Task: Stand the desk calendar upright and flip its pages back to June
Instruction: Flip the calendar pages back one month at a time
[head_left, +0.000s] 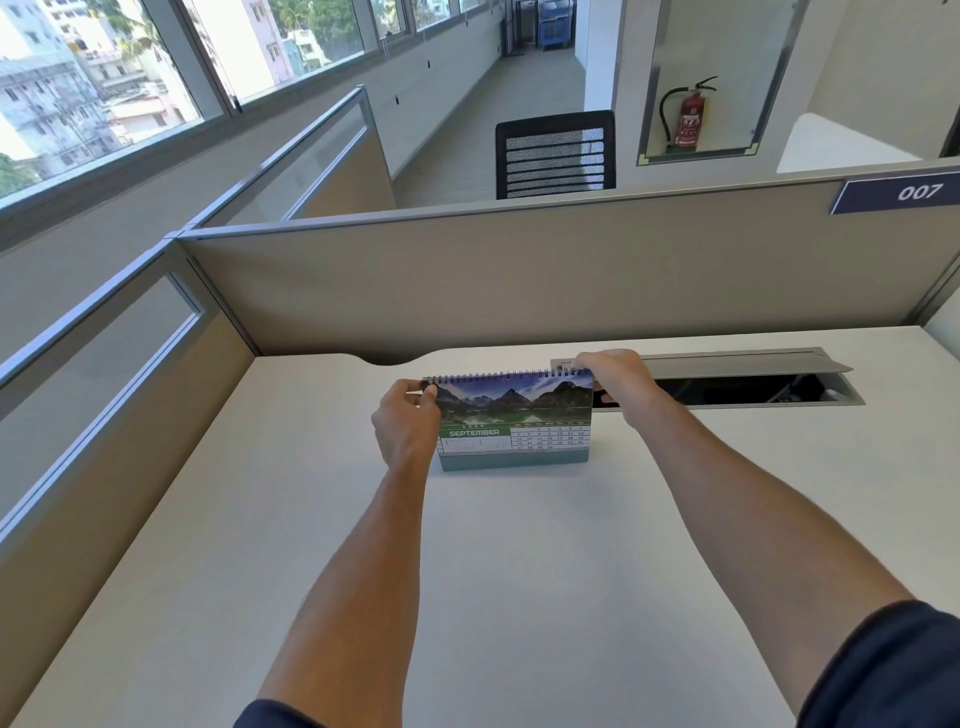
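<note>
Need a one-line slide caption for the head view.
Both hands, left and right, grip upright desk calendar showing September.

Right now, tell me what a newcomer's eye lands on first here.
The calendar at mid-desk, standing upright and showing SEPTEMBER under a mountain photo. The left hand pinches its top left corner and the right hand grips the top right by the spiral. Beyond the partition, a red extinguisher stands out in a wall niche.
</note>
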